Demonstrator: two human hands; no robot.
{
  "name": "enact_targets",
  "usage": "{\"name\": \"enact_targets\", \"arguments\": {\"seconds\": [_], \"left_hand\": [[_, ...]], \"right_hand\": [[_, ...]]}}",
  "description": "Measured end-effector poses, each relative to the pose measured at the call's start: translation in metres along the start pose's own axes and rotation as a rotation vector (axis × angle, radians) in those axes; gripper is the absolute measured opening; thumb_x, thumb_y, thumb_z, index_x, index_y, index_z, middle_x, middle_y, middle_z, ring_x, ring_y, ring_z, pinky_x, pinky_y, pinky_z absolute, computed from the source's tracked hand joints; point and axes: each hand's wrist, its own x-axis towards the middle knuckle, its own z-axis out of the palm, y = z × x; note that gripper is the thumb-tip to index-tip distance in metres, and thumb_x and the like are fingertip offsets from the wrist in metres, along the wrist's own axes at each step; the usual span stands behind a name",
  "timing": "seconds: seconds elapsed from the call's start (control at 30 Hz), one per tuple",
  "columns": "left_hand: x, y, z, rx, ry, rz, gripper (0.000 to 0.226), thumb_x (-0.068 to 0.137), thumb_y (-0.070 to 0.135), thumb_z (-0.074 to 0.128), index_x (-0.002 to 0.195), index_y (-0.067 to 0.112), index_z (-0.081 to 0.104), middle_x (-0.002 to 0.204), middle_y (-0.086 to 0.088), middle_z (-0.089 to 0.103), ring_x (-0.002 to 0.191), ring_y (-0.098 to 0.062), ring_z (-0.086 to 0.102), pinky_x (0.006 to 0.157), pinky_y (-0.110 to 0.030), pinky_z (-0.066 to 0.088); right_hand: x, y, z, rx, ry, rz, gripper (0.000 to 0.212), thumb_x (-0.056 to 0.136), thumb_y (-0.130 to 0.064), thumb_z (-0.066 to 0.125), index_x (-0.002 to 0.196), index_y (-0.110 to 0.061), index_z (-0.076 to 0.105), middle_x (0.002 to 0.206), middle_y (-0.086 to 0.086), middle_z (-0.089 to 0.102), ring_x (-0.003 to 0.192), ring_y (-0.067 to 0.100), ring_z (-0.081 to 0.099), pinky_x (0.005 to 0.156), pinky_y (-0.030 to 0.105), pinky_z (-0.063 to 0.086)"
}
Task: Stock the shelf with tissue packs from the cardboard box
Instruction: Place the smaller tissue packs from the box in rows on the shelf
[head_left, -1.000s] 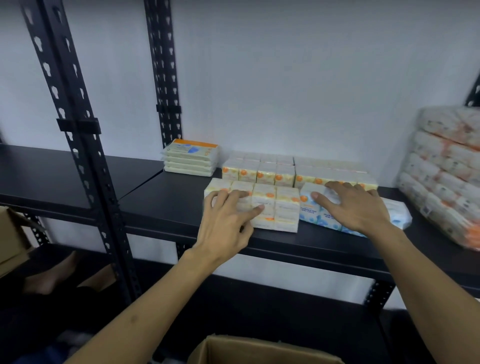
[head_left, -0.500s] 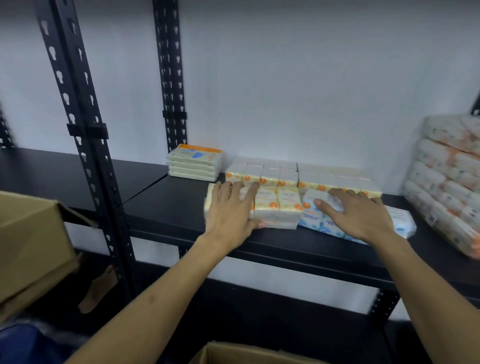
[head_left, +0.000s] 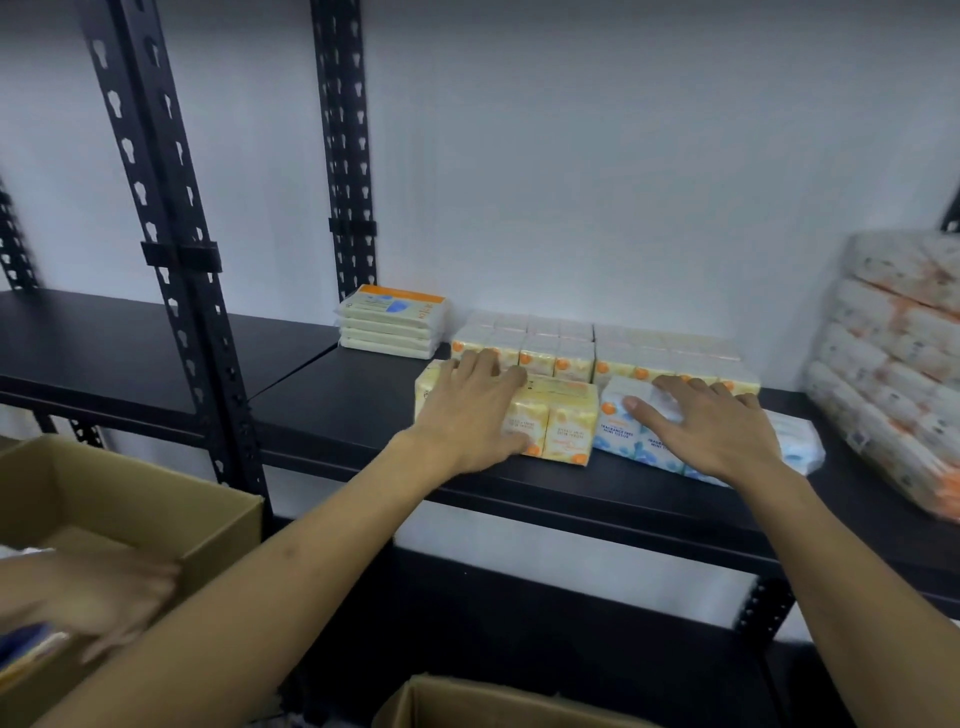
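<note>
On the black shelf, left hand and right hand lie flat-fingered, hiding pack tops

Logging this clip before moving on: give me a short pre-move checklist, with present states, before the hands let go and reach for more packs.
1. Left hand rests flat on the yellow tissue pack: ok.
2. Right hand rests flat on the blue tissue pack: ok.
3. Both packs sit fully on the shelf: ok.
4. Front packs flush with the back row: cannot tell.
5. Cardboard box within reach: ok.
6. Box free of another person's hand: not ok.
</note>
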Motion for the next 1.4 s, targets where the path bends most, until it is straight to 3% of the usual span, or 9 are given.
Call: {"name": "enact_targets", "arguments": {"seconds": [0.17,0.37,0.57,0.73,0.9,1.07,1.17,1.27,1.4], "left_hand": [[0.039,0.031,-0.005,0.067,-0.242,0.2,0.106,0.086,0.051,0.075,0.161,0.04,0.001,0.161,-0.011,0.032,0.147,-0.037,0.027,0.118,-0.052,0.025],[0.072,0.026,-0.03,0.082,-0.26,0.221,0.088,0.093,0.048,0.068,0.158,0.049,0.009,0.145,-0.015,0.044,0.135,-0.036,0.04,0.103,-0.05,0.04],[0.074,-0.031,-0.073,-0.629,0.104,-0.073,0.066,0.083,0.039,0.081,0.133,0.031,0.038,0.108,-0.002,0.069,0.098,-0.025,0.067,0.085,-0.041,0.056],[0.052,-0.055,-0.033,-1.168,0.16,-0.395,0.069,0.084,0.039,0.082,0.126,0.016,0.033,0.123,-0.008,0.064,0.101,-0.022,0.072,0.07,-0.049,0.064],[0.016,-0.072,0.008,-0.876,0.05,-0.519,0.053,0.084,0.058,0.075,0.111,0.018,0.054,0.102,0.01,0.066,0.097,-0.011,0.065,0.074,-0.025,0.052],[-0.005,-0.087,0.039,-0.573,-0.142,-0.593,0.082,0.073,0.091,0.052,0.121,0.025,0.061,0.123,0.002,0.066,0.12,-0.028,0.059,0.102,-0.05,0.043],[-0.004,-0.08,0.031,-0.623,-0.013,-0.593,0.096,0.07,0.083,0.064,0.142,0.022,0.046,0.142,-0.005,0.053,0.134,-0.032,0.049,0.11,-0.055,0.039],[0.002,-0.056,0.009,-0.414,0.179,-0.402,0.099,0.075,0.066,0.075,0.155,0.028,0.031,0.161,-0.005,0.034,0.148,-0.032,0.032,0.12,-0.054,0.025],[0.021,-0.012,0.006,-0.166,-0.058,-0.124,0.094,0.076,0.087,0.053,0.156,0.047,0.023,0.17,-0.003,0.012,0.156,-0.032,0.008,0.123,-0.063,0.001]], "right_hand": [[-0.001,-0.001,0.001,-0.002,0.0,-0.002,0.084,0.086,-0.087,0.013,0.146,-0.036,0.041,0.149,-0.003,0.05,0.136,0.025,0.045,0.11,0.049,0.031],[0.0,0.0,-0.002,0.006,-0.015,-0.004,0.083,0.087,-0.086,0.014,0.147,-0.035,0.04,0.151,-0.003,0.048,0.137,0.025,0.044,0.111,0.049,0.03],[0.003,0.001,0.002,-0.002,-0.008,-0.003,0.083,0.086,-0.086,0.013,0.146,-0.036,0.041,0.151,-0.004,0.049,0.136,0.025,0.044,0.11,0.05,0.031],[0.0,0.0,0.001,0.007,-0.006,-0.001,0.084,0.086,-0.087,0.012,0.147,-0.036,0.04,0.152,-0.004,0.047,0.137,0.024,0.044,0.11,0.049,0.03],[0.0,0.001,0.001,0.007,-0.009,-0.007,0.086,0.085,-0.088,0.011,0.148,-0.036,0.039,0.153,-0.004,0.046,0.138,0.024,0.043,0.111,0.049,0.03],[-0.003,0.0,-0.003,0.028,-0.014,-0.023,0.096,0.074,-0.098,0.016,0.148,-0.04,0.037,0.152,-0.008,0.046,0.138,0.022,0.043,0.112,0.049,0.031],[-0.002,0.0,-0.003,0.033,-0.007,-0.026,0.099,0.069,-0.102,0.021,0.148,-0.043,0.037,0.151,-0.01,0.047,0.137,0.021,0.044,0.111,0.048,0.032],[-0.002,0.001,-0.002,0.046,-0.007,-0.035,0.1,0.067,-0.103,0.024,0.147,-0.045,0.037,0.151,-0.012,0.047,0.137,0.019,0.044,0.111,0.047,0.032],[-0.005,0.001,-0.004,0.054,-0.02,-0.06,0.099,0.069,-0.101,0.028,0.148,-0.042,0.037,0.153,-0.011,0.046,0.139,0.019,0.043,0.113,0.047,0.029]]}}
